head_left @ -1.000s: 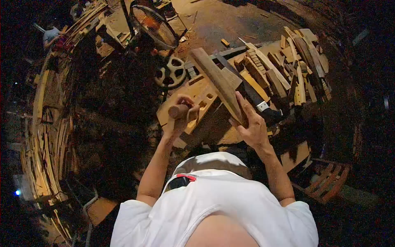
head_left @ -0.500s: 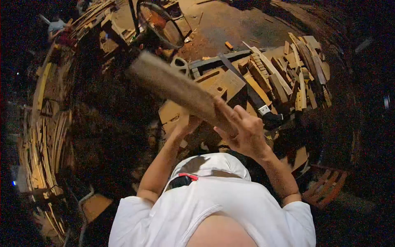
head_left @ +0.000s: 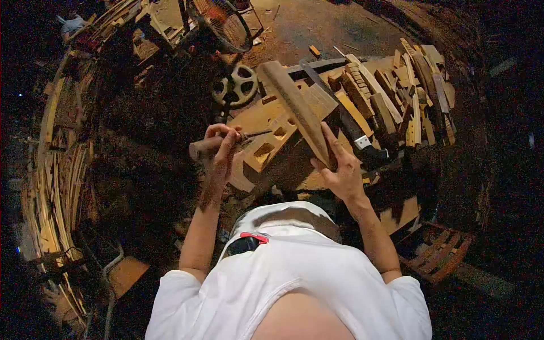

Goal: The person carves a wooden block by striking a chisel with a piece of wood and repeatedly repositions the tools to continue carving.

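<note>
My right hand (head_left: 344, 174) is closed on the lower end of a long flat wooden board (head_left: 294, 102), which slants up and to the left over the workbench. In my left hand (head_left: 222, 144) is a chisel (head_left: 204, 149) with a thick wooden handle, its thin metal shank pointing right. Just beyond the shank lies a wooden block (head_left: 264, 152) with rectangular holes cut in it. The board covers part of the bench behind it. To the right of the board, a handsaw (head_left: 362, 144) with a black handle rests on the bench.
Many wood offcuts (head_left: 388, 107) are piled on the right of the bench. A spoked handwheel (head_left: 249, 88) stands at its left, with a fan (head_left: 224, 25) behind. Long wood strips (head_left: 62, 192) line the far left. A slatted wooden frame (head_left: 439, 252) sits low right.
The board has swung to a steeper angle and moved right, held only by my right hand. My left hand has moved left, and the chisel in it now shows.
</note>
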Demonstrator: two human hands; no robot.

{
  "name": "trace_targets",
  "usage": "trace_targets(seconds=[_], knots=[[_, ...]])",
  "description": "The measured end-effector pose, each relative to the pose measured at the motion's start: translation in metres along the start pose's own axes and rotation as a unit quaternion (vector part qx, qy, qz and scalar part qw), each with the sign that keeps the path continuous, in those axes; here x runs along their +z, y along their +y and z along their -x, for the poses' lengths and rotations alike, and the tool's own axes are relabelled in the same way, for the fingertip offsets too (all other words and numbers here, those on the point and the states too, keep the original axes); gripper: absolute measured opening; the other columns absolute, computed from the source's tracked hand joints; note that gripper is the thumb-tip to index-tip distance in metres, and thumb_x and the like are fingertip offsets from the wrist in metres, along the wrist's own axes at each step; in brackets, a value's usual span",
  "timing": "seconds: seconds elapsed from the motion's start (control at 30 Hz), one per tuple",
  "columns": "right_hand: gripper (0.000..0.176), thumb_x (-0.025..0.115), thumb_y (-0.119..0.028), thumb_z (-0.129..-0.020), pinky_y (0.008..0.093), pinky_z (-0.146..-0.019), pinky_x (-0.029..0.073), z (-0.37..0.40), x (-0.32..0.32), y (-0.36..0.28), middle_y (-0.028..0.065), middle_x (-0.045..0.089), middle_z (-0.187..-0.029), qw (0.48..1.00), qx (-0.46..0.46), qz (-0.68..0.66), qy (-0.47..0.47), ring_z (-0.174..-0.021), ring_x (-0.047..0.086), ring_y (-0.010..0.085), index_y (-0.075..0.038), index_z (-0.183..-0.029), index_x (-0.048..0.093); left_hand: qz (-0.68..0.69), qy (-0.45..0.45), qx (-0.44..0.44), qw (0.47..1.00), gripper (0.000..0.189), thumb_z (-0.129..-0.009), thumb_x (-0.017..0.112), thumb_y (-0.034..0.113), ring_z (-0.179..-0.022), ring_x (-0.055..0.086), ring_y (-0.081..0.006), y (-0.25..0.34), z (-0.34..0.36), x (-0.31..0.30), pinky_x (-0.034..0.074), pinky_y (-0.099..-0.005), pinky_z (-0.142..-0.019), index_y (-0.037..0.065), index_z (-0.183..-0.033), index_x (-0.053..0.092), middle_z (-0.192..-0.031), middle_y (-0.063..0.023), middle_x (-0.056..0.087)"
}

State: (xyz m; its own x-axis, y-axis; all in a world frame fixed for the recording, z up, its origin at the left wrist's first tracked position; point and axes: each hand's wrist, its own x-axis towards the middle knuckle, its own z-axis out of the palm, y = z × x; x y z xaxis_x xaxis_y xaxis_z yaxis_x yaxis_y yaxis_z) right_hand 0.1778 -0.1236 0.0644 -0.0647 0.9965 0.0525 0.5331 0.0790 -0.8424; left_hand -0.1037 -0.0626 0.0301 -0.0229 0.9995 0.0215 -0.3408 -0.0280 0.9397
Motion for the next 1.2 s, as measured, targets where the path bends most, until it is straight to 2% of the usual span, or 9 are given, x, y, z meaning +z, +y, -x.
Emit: trace_targets(seconds=[0.1,0.2,0.27,0.4,0.47,0.83,0.97,1.07,1.2], knots=[[0.084,0.072,-0.011,-0.082,0.0407,-0.082,0.053,-0.002,0.0,0.003,0.0212,0.068,-0.103,0.995,-0.081,0.002,0.061,-0.093,0.069,0.0365,-0.026,-0.155,0.034,-0.068,-0.031,0.057,0.996,0.013,-0.095,0.067,0.007,-0.094,0.064,-0.0129,-0.013,-0.013,-0.001,0.053,-0.0285,-0.087,0.005,-0.102,0.056,-0.101,-0.0043,0.058],[0.084,0.072,-0.001,-0.082,0.0397,-0.101,0.05,0.001,-0.007,-0.001,0.023,0.055,-0.141,1.0,0.006,0.003,0.012,-0.123,0.061,0.0298,-0.021,-0.154,0.036,-0.048,-0.057,0.036,0.997,0.007,-0.097,0.064,0.007,-0.098,0.067,-0.0169,-0.008,-0.015,0.014,0.056,-0.0292,-0.087,0.001,-0.099,0.061,-0.105,-0.0067,0.059],[0.085,0.074,-0.014,-0.081,0.0424,-0.076,0.053,0.002,-0.005,0.008,0.0189,0.066,-0.094,0.996,-0.042,0.075,0.039,-0.084,0.067,0.037,-0.026,-0.155,0.034,-0.102,-0.082,0.042,0.991,0.007,-0.097,0.065,0.008,-0.096,0.067,-0.0166,-0.009,-0.018,0.013,0.056,-0.0289,-0.086,0.001,-0.097,0.063,-0.105,-0.0067,0.06],[0.086,0.075,-0.017,-0.081,0.0434,-0.073,0.053,0.004,-0.009,0.003,0.0184,0.065,-0.09,0.991,-0.068,0.097,0.061,-0.08,0.067,0.0367,-0.027,-0.155,0.034,-0.104,-0.121,0.036,0.987,0.014,-0.096,0.068,0.014,-0.089,0.066,-0.0148,-0.018,-0.026,0.015,0.055,-0.0277,-0.078,0.001,-0.091,0.067,-0.1,-0.0059,0.062],[0.08,0.075,-0.013,-0.082,0.0373,-0.097,0.052,0.005,-0.015,-0.008,0.0221,0.057,-0.139,0.995,0.051,0.086,-0.015,-0.12,0.063,0.0323,-0.02,-0.153,0.039,-0.161,-0.13,0.081,0.975,0.015,-0.095,0.07,0.016,-0.085,0.066,-0.0133,-0.031,-0.034,0.011,0.055,-0.0266,-0.074,0.002,-0.095,0.065,-0.097,-0.0056,0.064],[0.076,0.074,-0.022,-0.087,0.0398,-0.092,0.057,-0.006,-0.014,-0.027,0.0199,0.053,-0.143,0.993,-0.092,0.066,0.029,-0.117,0.064,0.0326,-0.013,-0.153,0.037,-0.254,-0.18,0.052,0.949,0.025,-0.093,0.071,0.017,-0.074,0.061,-0.013,-0.02,-0.042,0.047,0.051,-0.0271,-0.066,0.006,-0.11,0.056,-0.094,-0.0065,0.063],[0.073,0.072,-0.027,-0.09,0.0401,-0.075,0.058,-0.01,-0.014,-0.049,0.0223,0.066,-0.118,0.976,-0.176,0.115,0.049,-0.093,0.071,0.0331,-0.012,-0.153,0.038,0.152,-0.159,-0.161,0.962,0.044,-0.1,0.059,0.044,-0.099,0.06,-0.0153,-0.093,-0.044,0.02,0.052,-0.0318,-0.081,0.008,-0.124,0.055,-0.113,-0.0078,0.061],[0.078,0.075,-0.028,-0.087,0.0393,-0.054,0.048,-0.014,-0.014,-0.064,0.0125,0.056,-0.077,0.959,-0.217,0.179,0.03,-0.059,0.056,0.0263,-0.014,-0.154,0.038,0.074,-0.126,-0.208,0.967,0.063,-0.098,0.05,0.061,-0.101,0.058,-0.0152,-0.115,-0.04,0.002,0.051,-0.0321,-0.084,0.007,-0.132,0.054,-0.115,-0.0073,0.06],[0.078,0.075,-0.024,-0.087,0.0392,-0.057,0.051,-0.023,-0.013,-0.058,0.0131,0.06,-0.082,0.951,-0.206,0.229,0.02,-0.063,0.06,0.0263,-0.013,-0.154,0.037,-0.014,-0.228,-0.175,0.958,0.064,-0.097,0.051,0.063,-0.094,0.059,-0.0132,-0.117,-0.053,0.009,0.052,-0.031,-0.075,0.006,-0.125,0.057,-0.11,-0.0084,0.062]])
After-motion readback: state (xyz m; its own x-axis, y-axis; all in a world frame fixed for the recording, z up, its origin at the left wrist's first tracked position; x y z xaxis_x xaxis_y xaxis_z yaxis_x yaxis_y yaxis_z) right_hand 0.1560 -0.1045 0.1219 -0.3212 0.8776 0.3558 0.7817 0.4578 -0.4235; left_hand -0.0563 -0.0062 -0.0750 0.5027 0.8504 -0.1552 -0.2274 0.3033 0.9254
